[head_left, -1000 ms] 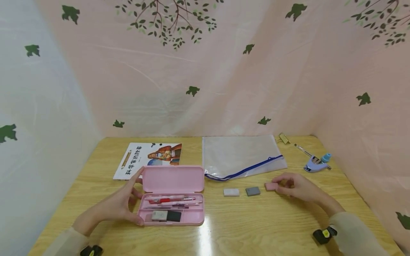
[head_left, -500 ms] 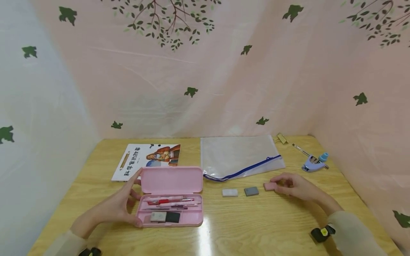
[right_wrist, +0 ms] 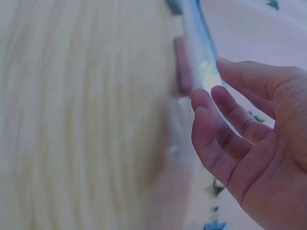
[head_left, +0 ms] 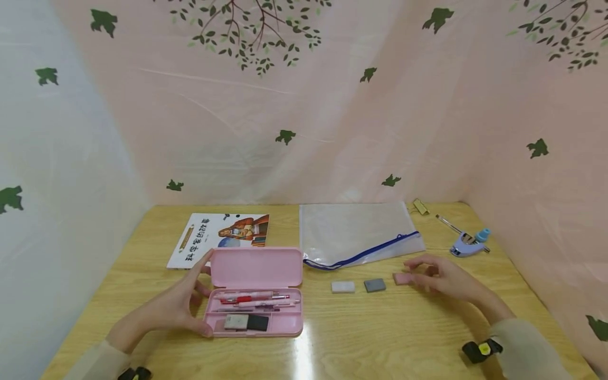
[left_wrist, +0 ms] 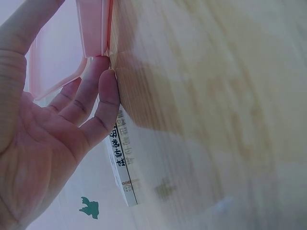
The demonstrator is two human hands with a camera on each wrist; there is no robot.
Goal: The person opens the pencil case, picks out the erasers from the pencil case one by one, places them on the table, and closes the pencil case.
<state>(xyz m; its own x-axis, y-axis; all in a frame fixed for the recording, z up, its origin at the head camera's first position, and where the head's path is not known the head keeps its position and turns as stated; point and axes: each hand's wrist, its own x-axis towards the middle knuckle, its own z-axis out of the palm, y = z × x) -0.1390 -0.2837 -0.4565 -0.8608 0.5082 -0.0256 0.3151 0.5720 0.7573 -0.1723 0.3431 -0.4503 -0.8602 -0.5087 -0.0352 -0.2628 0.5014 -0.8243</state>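
A pink pencil case [head_left: 256, 268] lies with its lid raised on the left of the table. My left hand [head_left: 173, 302] holds its left side, thumb at the front corner and index finger up by the lid. Inside are several pens [head_left: 256, 301], a white eraser [head_left: 235, 322] and a black eraser [head_left: 258, 323]. To the right, a white eraser [head_left: 343, 287], a grey eraser [head_left: 374, 285] and a pink eraser [head_left: 402, 278] form a row. My right hand [head_left: 444, 278] hovers beside the pink one; the right wrist view shows its fingers parted, apart from the pink eraser [right_wrist: 183, 66].
Behind the case lies a book [head_left: 216, 237] with an illustrated cover. A clear zip pouch [head_left: 353, 232] with a blue zipper lies behind the erasers. At the back right are a gold binder clip [head_left: 420, 206], a pen [head_left: 448, 223] and a lilac stapler-like item [head_left: 465, 246].
My right fingers have let go of the pink eraser, which stays at the right end of the row. The left hand keeps its hold on the pencil case.
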